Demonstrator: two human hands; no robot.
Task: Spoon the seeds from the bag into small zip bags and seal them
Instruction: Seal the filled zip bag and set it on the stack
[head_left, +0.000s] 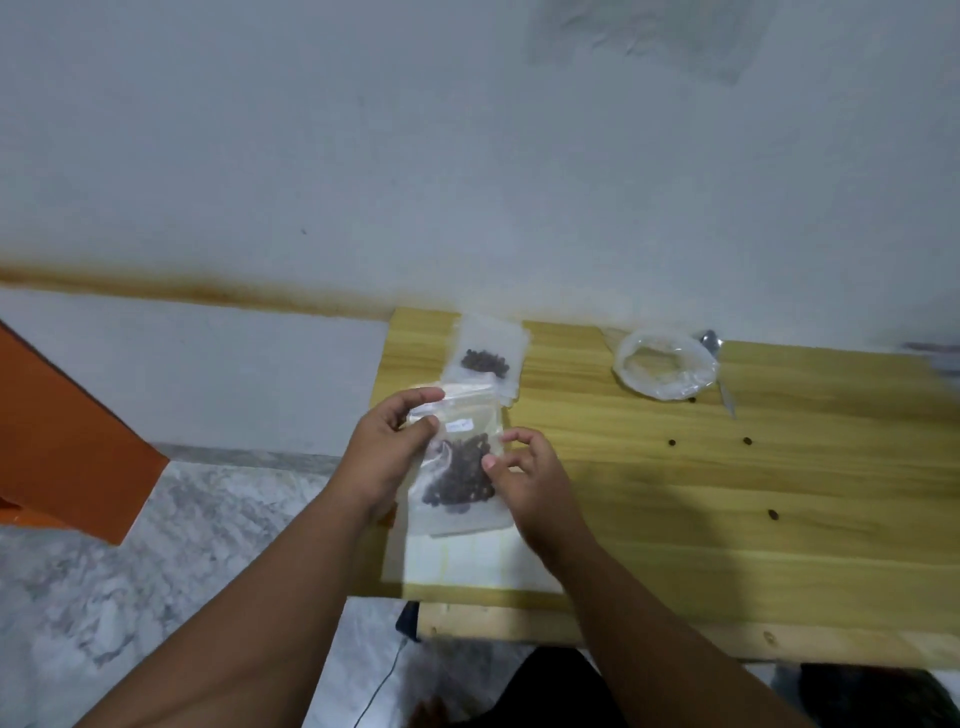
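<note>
Progress check, sweeping left to right over the light wooden tabletop (779, 545). Up front, a small clear zip bag of dark seeds (457, 470), filled and lifted at the left end of the wood. At the sealing stage, judging by the pinch on its top strip; zipped or not, impossible to tell. Just behind, flat on the wood, a second small clear bag with a heap of dark seeds (485, 358). Looks finished, seal unreadable at this blur. Under the held bag, a pale flat sheet or stack (457, 561), perhaps spare bags; hard to say.

Further right, the large clear plastic supply bag with rolled-down mouth (665, 369), seemingly near empty. Right beside it, a metal spoon (723, 384), lying idle. Then a few stray dark seeds (747, 441) loose on the wood, well apart from every bag, probably wanting a pick-up. So: two portions bagged, likely little left to scoop beyond closing this one.

Now the hands. First the left grip (395, 441), up at the bag's top left corner, thumb and forefinger closed on the zip strip, pinching it. Then the right grip (524, 467), at the bag's right edge, fingers curled, thumb tip on the plastic beside the seeds, pinching that edge by the look of it. Both forearms in from the near side, converging on the bag.
</note>
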